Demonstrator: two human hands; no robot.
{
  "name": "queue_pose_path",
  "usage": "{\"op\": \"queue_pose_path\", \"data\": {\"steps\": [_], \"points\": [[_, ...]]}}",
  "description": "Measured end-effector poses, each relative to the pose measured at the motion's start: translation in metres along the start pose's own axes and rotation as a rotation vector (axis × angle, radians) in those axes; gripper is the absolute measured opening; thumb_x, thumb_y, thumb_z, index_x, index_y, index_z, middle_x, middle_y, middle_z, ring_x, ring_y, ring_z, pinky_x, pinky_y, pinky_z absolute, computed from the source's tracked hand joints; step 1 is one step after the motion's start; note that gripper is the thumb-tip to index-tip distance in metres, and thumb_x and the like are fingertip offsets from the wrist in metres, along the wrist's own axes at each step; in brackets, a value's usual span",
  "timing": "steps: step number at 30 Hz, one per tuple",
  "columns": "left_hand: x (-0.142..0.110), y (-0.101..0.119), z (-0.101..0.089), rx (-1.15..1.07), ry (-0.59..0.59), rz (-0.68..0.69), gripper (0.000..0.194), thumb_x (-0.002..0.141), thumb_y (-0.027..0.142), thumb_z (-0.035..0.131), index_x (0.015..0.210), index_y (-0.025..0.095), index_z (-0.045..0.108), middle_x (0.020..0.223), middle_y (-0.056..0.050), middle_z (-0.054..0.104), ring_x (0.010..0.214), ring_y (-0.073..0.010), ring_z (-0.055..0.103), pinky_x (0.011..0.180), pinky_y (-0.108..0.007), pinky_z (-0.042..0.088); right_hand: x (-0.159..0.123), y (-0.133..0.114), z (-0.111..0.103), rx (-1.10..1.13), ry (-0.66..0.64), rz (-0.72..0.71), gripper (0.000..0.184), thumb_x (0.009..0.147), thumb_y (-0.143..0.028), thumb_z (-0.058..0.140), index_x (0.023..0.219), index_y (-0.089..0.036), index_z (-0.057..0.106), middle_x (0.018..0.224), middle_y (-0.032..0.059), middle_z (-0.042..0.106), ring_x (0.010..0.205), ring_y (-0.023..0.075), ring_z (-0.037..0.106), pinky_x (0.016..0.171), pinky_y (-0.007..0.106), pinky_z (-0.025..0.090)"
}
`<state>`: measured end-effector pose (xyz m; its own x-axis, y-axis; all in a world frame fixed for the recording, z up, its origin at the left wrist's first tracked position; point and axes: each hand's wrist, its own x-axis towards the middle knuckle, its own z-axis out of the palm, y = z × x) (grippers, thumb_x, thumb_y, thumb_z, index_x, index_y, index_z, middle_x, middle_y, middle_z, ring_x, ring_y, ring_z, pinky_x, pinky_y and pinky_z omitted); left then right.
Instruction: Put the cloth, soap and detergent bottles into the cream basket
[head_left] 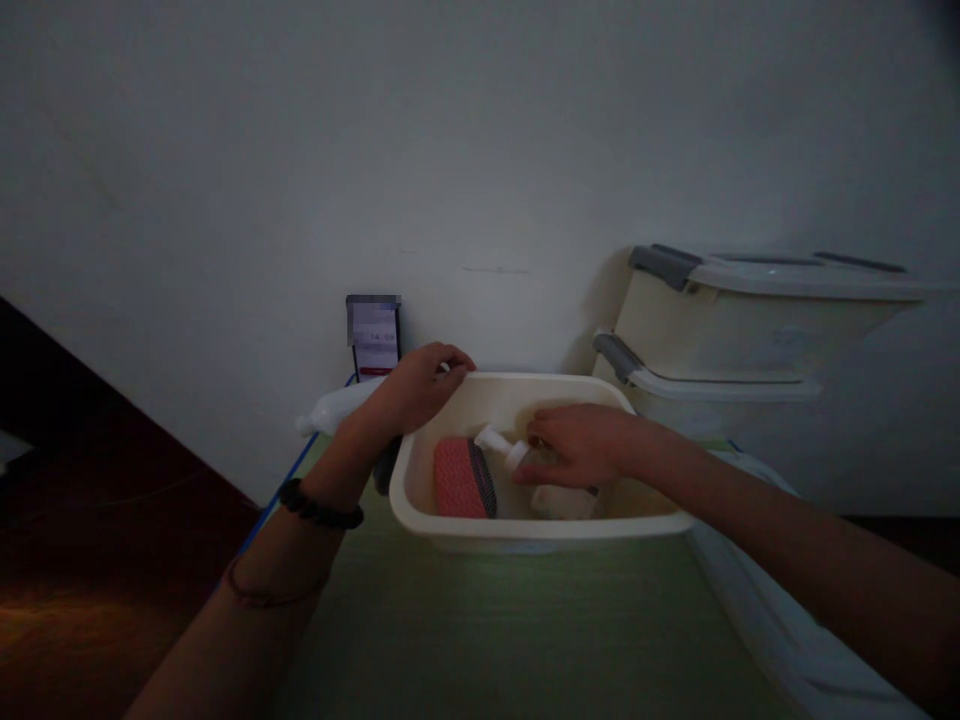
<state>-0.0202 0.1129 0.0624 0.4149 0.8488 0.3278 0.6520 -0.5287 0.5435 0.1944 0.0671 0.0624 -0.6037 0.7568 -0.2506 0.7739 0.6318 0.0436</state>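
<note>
A cream plastic tub [525,528] stands on a green mat against the wall. My left hand [420,385] curls over the tub's far left rim and grips it. My right hand [581,445] reaches down inside the tub, fingers closed around a white bottle [501,447] that lies on its side. Beside the bottle, in the left part of the tub, lies a pink sponge [463,478] with a dark edge.
A phone [374,337] leans on the wall behind the tub. A white bottle-like object [334,410] lies left of the tub. Two stacked lidded bins [742,335] stand at the right. Dark wooden floor [90,540] drops away on the left.
</note>
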Motion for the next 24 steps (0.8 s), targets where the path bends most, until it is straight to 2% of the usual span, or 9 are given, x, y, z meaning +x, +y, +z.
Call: {"op": "queue_pose_path", "data": {"steps": [5,11,17,20,24], "points": [[-0.001,0.001,0.0,0.005,-0.002,0.004,0.028,0.082,0.027,0.041,0.091,0.014,0.064,0.095,-0.008,0.065,0.084,-0.0188,0.059,0.078,-0.033,0.047,0.0,0.0,-0.001,0.001,0.04,0.003,0.07,0.08,-0.069,0.03,0.098,-0.013,0.067,0.094,0.0149,0.067,0.084,0.0269,0.063,0.066,0.032,0.04],[-0.001,-0.001,0.0,0.052,0.036,0.034,0.027,0.082,0.027,0.042,0.092,0.014,0.064,0.092,-0.007,0.064,0.081,-0.0178,0.058,0.077,-0.033,0.047,-0.002,0.002,-0.004,0.053,0.138,0.023,0.057,0.082,-0.064,0.034,0.093,-0.016,0.063,0.088,0.0106,0.067,0.075,0.0221,0.06,0.058,0.029,0.035],[-0.003,0.0,-0.002,0.161,0.123,0.089,0.025,0.083,0.025,0.043,0.092,0.013,0.063,0.088,-0.007,0.062,0.079,-0.0166,0.058,0.075,-0.031,0.046,-0.004,0.013,-0.009,0.335,0.296,0.058,0.033,0.086,-0.044,0.043,0.083,-0.016,0.06,0.072,0.0042,0.063,0.06,0.0133,0.052,0.055,0.025,0.033],[-0.005,0.0,-0.01,0.137,0.076,0.065,0.025,0.083,0.026,0.044,0.093,0.013,0.064,0.086,-0.007,0.065,0.077,-0.0157,0.059,0.074,-0.029,0.046,-0.008,0.017,-0.009,0.514,0.352,0.057,0.03,0.087,-0.04,0.042,0.082,-0.016,0.059,0.067,0.0016,0.059,0.058,0.0122,0.05,0.054,0.024,0.035],[-0.012,-0.004,-0.029,0.073,-0.038,0.06,0.026,0.085,0.031,0.045,0.097,0.017,0.063,0.09,-0.005,0.067,0.078,-0.0148,0.06,0.072,-0.027,0.047,-0.011,0.021,-0.007,0.703,0.422,0.06,0.032,0.087,-0.043,0.041,0.086,-0.016,0.058,0.068,0.0006,0.057,0.061,0.0122,0.051,0.056,0.024,0.038]]}}
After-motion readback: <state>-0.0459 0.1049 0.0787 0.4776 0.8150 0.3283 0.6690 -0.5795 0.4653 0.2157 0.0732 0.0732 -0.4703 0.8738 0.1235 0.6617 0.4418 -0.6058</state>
